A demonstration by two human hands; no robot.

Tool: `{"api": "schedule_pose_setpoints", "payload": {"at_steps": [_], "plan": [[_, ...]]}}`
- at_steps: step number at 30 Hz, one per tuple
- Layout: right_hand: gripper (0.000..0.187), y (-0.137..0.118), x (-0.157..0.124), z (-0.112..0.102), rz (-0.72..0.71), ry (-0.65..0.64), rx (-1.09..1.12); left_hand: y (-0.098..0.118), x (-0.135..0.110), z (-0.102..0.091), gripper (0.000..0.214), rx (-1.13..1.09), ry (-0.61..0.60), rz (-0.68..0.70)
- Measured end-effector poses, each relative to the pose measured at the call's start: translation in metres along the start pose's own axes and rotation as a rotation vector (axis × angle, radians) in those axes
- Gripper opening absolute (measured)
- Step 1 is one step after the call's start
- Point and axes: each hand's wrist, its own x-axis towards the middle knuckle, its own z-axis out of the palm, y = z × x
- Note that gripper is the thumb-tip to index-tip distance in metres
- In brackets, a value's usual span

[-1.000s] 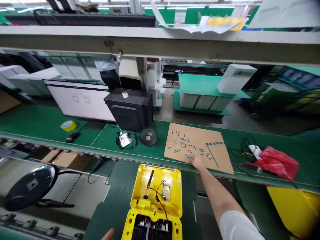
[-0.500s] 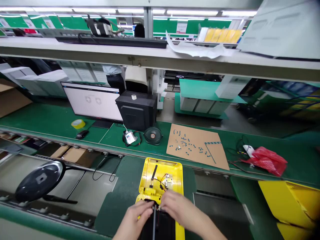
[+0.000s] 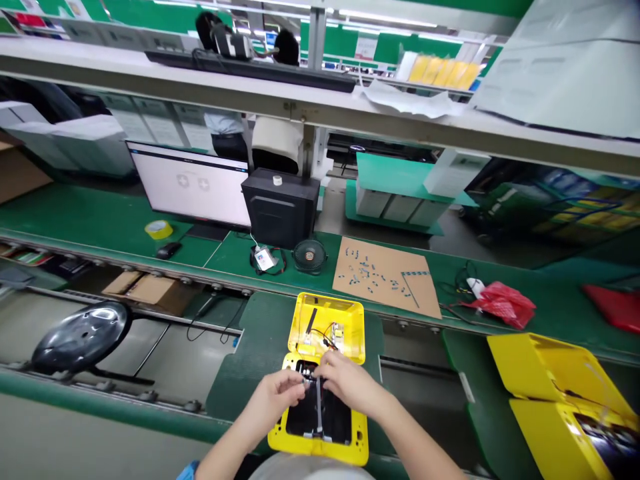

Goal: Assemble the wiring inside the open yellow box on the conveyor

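An opened yellow plastic case [image 3: 360, 427] lies on the green board, its lid [image 3: 327, 307] folded back with thin wires and a small circuit part inside. A black panel [image 3: 300, 420] fills the lower half, and a grey flat strip [image 3: 319, 407] runs down its middle. My left hand [image 3: 280, 395] is above the panel's upper left, thumb and fingers pinched; whatever is between them is too small to name. My right hand [image 3: 345, 380] bends over the strip's upper end, fingertips together, their contents hidden. Small silvery parts [image 3: 306, 371] show between the hands.
Another open yellow case [image 3: 540, 433] stands at right. Behind are cardboard [image 3: 387, 277] with small scattered pieces, a red bubble-wrap bag [image 3: 505, 305], a small fan [image 3: 309, 257], a black computer case [image 3: 281, 210], a monitor [image 3: 193, 183] and yellow tape [image 3: 159, 230]. A black stool [image 3: 83, 337] is left.
My view has shifted, so more of the yellow case and of the second case at right shows. My fingers have risen slightly off the panel, uncovering its upper part; both hands stay over it.
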Motion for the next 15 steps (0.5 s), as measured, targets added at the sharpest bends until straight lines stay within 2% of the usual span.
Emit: {"api": "schedule_pose_setpoints", "payload": {"at_steps": [3,5,7,11,15], "plan": [[0.022,0.007,0.005,0.031,-0.011,-0.039,-0.102,-0.008,-0.004,-0.01,0.026,-0.018,0.056,-0.002],[0.018,0.011,0.007,0.046,0.004,0.01,-0.062,-0.012,-0.007,-0.016,0.027,-0.028,0.094,-0.014],[0.018,0.014,0.007,0.052,0.026,0.077,0.03,-0.015,-0.009,-0.021,0.027,-0.05,0.12,-0.03],[0.017,0.016,0.01,0.037,0.061,0.213,0.309,-0.021,-0.009,-0.024,0.046,-0.113,0.168,-0.075],[0.017,0.009,0.016,0.015,0.116,0.294,0.513,-0.024,-0.005,-0.021,0.049,-0.133,0.152,-0.077]]}}
